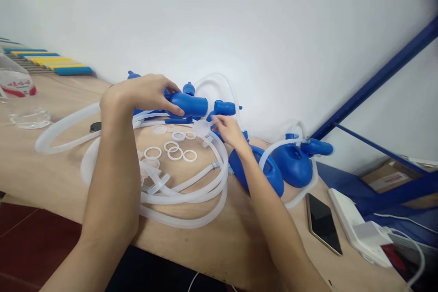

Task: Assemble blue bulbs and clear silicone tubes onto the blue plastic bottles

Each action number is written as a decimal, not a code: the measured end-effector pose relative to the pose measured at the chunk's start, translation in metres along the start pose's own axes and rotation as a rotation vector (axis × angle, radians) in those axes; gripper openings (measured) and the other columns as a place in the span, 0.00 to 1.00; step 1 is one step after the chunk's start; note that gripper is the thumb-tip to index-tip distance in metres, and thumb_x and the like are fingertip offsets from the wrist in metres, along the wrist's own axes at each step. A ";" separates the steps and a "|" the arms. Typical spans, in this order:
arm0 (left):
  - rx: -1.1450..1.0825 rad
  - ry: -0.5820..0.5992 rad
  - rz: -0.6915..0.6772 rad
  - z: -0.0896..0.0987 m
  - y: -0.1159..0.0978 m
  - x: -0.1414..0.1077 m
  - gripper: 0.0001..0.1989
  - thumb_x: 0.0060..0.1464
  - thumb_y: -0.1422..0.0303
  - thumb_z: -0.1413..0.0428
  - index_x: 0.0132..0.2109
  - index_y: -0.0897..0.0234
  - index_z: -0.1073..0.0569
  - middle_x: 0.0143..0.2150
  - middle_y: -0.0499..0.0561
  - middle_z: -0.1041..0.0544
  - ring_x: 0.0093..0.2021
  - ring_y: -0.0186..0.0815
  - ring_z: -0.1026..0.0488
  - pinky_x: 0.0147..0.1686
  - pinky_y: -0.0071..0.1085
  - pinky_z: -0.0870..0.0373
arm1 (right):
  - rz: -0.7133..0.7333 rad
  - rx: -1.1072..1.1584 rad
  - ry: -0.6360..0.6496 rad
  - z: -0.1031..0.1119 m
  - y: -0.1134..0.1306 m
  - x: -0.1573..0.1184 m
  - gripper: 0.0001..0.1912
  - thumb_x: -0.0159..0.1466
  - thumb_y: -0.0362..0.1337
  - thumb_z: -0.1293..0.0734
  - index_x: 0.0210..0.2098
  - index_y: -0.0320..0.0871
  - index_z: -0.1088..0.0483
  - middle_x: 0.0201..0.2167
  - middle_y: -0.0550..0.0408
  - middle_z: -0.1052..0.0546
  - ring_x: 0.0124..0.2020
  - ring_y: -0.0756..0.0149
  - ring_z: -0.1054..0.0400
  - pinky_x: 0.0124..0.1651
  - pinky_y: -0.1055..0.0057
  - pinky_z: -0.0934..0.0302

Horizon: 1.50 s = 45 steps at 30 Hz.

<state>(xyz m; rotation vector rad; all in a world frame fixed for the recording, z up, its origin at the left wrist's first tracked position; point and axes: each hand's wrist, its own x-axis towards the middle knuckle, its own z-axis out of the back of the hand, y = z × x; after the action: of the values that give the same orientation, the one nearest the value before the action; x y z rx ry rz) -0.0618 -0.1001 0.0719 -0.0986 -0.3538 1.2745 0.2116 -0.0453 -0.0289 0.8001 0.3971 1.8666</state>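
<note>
My left hand (pixel 153 92) is closed around a blue plastic neck piece (pixel 193 105), whose wide open end points right. Just right of it, my right hand (pixel 228 128) pinches the edge of a translucent round disc (pixel 201 127). Below the hands, several white sealing rings (pixel 175 153) lie on the wooden table (pixel 205 246). Coiled around them are clear corrugated hoses (pixel 191 222), with a translucent plastic fitting (pixel 158 183) at the left. Another blue neck piece (pixel 225 108) sits behind my right hand.
Blue handled bottles (pixel 290 164) with hoses stand at the right. Nearby lie a phone (pixel 323 223) and a white power strip (pixel 356 228). A water bottle (pixel 20 91) and blue and yellow handled items (pixel 51 60) are at the left. A blue metal frame (pixel 379 73) rises at right.
</note>
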 end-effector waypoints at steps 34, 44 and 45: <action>-0.364 -0.041 -0.778 -0.034 -0.125 -0.007 0.35 0.53 0.44 0.37 0.63 0.55 0.23 0.39 0.49 0.18 0.30 0.34 0.25 0.31 0.29 0.34 | 0.559 0.310 -0.340 0.107 0.045 -0.107 0.36 0.67 0.65 0.40 0.63 0.50 0.30 0.61 0.49 0.25 0.61 0.44 0.29 0.61 0.43 0.32; -0.338 -0.018 -0.665 -0.038 -0.131 0.000 0.38 0.53 0.42 0.39 0.64 0.59 0.24 0.40 0.51 0.18 0.34 0.37 0.25 0.36 0.30 0.33 | 0.809 0.310 -0.641 0.108 0.022 -0.092 0.20 0.73 0.47 0.40 0.62 0.62 0.31 0.59 0.55 0.27 0.63 0.52 0.32 0.68 0.43 0.41; -0.338 -0.013 -0.650 -0.036 -0.128 -0.001 0.38 0.54 0.41 0.40 0.64 0.59 0.25 0.41 0.51 0.18 0.35 0.38 0.24 0.36 0.31 0.33 | 0.825 0.240 -0.665 0.110 0.023 -0.094 0.18 0.73 0.45 0.39 0.60 0.62 0.29 0.59 0.56 0.27 0.62 0.52 0.31 0.67 0.44 0.39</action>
<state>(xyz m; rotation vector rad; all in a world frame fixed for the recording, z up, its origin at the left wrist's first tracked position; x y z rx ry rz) 0.0670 -0.1348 0.0724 -0.2415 -0.5571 0.5664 0.2952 -0.1494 0.0322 1.8792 -0.1787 2.1306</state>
